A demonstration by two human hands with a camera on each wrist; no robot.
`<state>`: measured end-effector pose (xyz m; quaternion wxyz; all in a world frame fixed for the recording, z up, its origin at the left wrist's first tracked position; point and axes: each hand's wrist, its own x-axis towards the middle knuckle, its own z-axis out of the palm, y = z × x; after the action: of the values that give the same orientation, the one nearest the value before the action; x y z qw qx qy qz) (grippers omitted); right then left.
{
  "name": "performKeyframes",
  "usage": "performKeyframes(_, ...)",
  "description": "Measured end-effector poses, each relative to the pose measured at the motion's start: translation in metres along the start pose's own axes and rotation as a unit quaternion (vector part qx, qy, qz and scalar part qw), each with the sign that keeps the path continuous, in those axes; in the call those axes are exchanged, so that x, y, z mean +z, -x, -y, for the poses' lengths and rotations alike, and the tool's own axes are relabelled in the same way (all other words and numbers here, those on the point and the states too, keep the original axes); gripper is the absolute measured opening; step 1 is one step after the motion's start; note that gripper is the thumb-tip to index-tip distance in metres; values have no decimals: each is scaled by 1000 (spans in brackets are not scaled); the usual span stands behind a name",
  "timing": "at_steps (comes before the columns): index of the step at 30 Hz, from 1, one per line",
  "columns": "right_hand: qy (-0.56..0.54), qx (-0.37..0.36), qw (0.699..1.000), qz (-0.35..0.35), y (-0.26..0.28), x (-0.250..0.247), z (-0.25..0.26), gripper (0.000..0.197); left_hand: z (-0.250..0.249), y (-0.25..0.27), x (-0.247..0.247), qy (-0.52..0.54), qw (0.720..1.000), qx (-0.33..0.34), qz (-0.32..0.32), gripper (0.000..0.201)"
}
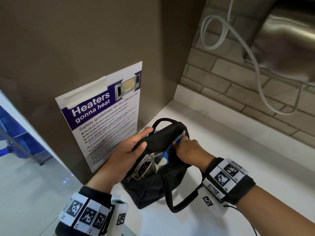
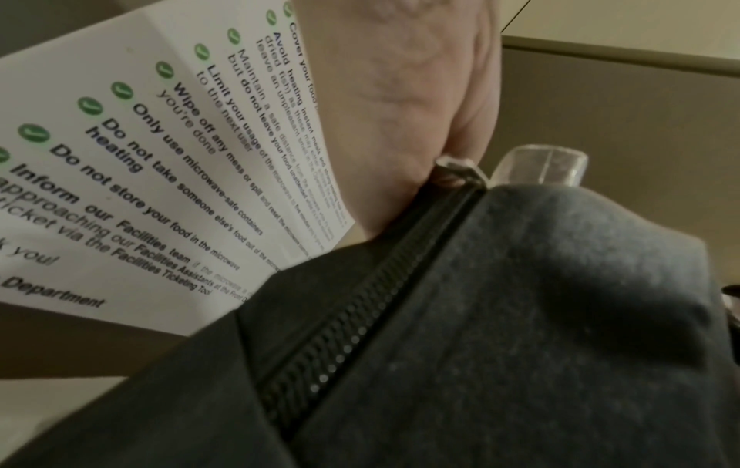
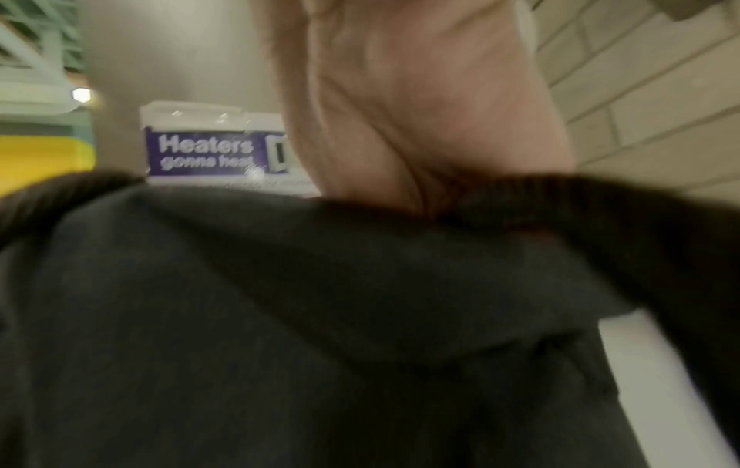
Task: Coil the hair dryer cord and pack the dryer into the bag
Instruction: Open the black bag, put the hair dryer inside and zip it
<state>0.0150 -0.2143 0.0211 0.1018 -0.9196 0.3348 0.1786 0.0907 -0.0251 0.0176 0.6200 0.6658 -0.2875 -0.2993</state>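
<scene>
The black fabric zip bag [image 1: 158,188] sits near the white counter's [image 1: 221,150] left edge beside a brown wall panel [image 1: 85,40], with open counter to its right. The blue hair dryer [image 1: 167,150] lies inside, long axis running near-to-far. The left hand [image 1: 129,150] grips the bag's side, and the right hand [image 1: 189,150] curls over the dryer.

A poster [image 1: 109,113] taped to the brown wall carries a purple band reading "Heaters gonna heat", then "Safety guidelines for microwave use". The left wrist view shows its green-ticked lines [image 2: 168,164]: "Wipe off any mess or spill", "Only use microwave-safe containers", "Do not take someone else's food", "Do not store your food in the microwave", and "Facilities team". The wristbands bear black-and-white square codes, no words.
</scene>
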Motion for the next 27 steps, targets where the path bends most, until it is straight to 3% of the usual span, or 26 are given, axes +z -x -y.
performKeyframes(2, 132, -17, 991, 2, 7, -1, 1, 41, 0, 0, 1, 9, 1000, -2, -1, 46)
performKeyframes(4, 196, -45, 979, -18, 8, -2, -3, 42, -1, 0, 2, 4, 1000, -1, -1, 46)
performKeyframes(7, 188, -47, 981, -20, 5, -5, -10, 70, -2, 0, 4, -9, 1000, 4, -1, 45)
performKeyframes(10, 167, -68, 981, 67, 1, -13, -19, 82, 0, -1, 4, -7, 1000, 1, 0, 46)
performKeyframes(12, 160, -87, 975, 130, -3, -23, -28, 74, 0, 0, 2, -6, 1000, 1, 1, 46)
performKeyframes(13, 156, -105, 974, 129, -5, -29, -31, 66, 0, 0, 1, -6, 1000, 2, 2, 46)
performKeyframes(17, 134, -151, 979, 9, 1, -29, -31, 35, -3, -2, 5, -1, 1000, 1, 6, 46)
performKeyframes(21, 234, -134, 962, -51, 4, -13, -22, 24, -4, -2, 8, -2, 1000, 7, 19, 47)
performKeyframes(24, 213, -149, 965, -16, 6, -14, -25, 27, -7, -1, 8, -16, 1000, 7, 15, 48)
performKeyframes(27, 109, -212, 968, 74, 16, -23, -26, 31, -10, -1, 6, -20, 1000, 6, 0, 47)
